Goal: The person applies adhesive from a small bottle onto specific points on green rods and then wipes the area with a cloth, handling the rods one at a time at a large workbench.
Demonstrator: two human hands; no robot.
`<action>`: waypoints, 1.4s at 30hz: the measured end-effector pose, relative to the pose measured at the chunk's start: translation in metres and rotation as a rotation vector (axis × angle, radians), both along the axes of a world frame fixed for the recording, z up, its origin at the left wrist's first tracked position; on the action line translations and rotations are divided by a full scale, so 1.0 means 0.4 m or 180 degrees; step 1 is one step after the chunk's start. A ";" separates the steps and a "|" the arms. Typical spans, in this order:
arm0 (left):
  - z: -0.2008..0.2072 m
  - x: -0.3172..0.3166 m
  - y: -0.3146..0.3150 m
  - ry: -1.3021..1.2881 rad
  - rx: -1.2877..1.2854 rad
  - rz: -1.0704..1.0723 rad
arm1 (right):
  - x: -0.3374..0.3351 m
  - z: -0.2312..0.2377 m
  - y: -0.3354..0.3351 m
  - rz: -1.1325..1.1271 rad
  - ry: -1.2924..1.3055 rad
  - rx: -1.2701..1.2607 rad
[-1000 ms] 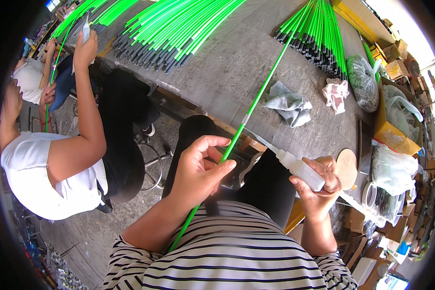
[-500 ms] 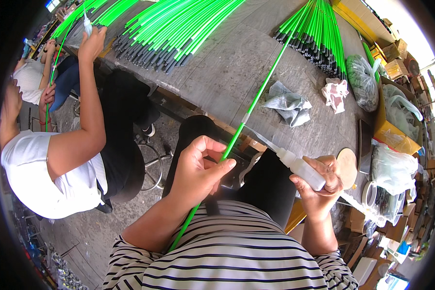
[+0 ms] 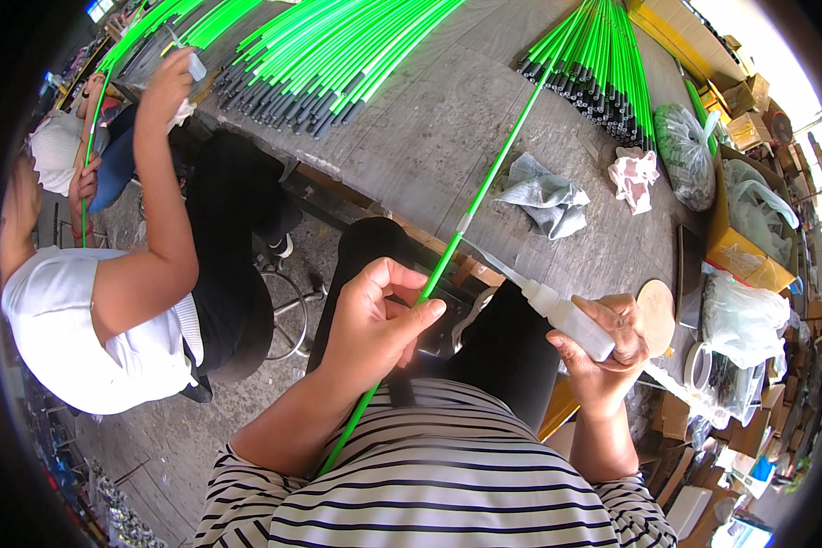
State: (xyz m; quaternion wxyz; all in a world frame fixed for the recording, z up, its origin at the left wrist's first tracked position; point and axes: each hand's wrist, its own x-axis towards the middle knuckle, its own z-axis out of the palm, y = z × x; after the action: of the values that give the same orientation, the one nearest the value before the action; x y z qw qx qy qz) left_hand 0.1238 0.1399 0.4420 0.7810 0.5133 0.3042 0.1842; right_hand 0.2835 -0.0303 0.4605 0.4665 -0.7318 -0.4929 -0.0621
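Note:
My left hand (image 3: 384,315) pinches a long, thin green rod (image 3: 490,178) between thumb and fingers. The rod slants from beside my body up across the table's near edge, with a pale band (image 3: 464,224) partway along it. In my right hand (image 3: 606,352) is a small white squeeze bottle (image 3: 571,324), tilted so its long, fine nozzle points up and left. The nozzle's tip is at the rod just below the pale band; whether it touches I cannot tell. A crumpled grey cloth (image 3: 546,196) lies on the table to the right of the rod.
The grey table (image 3: 411,155) bears green rods with dark ends (image 3: 338,68) and another fanned bundle (image 3: 603,78). A pinkish rag (image 3: 633,178), filled plastic bag (image 3: 687,155) and cardboard box (image 3: 749,247) sit at right. A co-worker (image 3: 110,310) at left holds a rod and a bottle.
My hands, the rod and the bottle have stayed put. At left, the co-worker's raised hand has shifted slightly and the bottle in it has turned.

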 end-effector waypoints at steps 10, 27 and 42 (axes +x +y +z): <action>-0.010 -0.002 0.002 -0.0168 -0.0061 0.0008 | -0.001 -0.002 -0.001 -0.0008 0.0046 0.0025; 0.002 -0.007 0.005 -0.0109 -0.0476 -0.0200 | -0.003 0.002 -0.002 0.0001 -0.0024 0.0049; 0.012 -0.008 0.006 -0.0228 -0.0707 -0.0342 | -0.007 0.003 -0.004 -0.0044 0.0064 0.0037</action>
State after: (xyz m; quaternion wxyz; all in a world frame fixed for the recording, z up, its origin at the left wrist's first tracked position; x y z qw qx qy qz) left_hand 0.1206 0.1423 0.4470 0.8522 0.4323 0.2668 0.1254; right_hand 0.2807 -0.0319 0.4617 0.4751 -0.7331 -0.4828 -0.0609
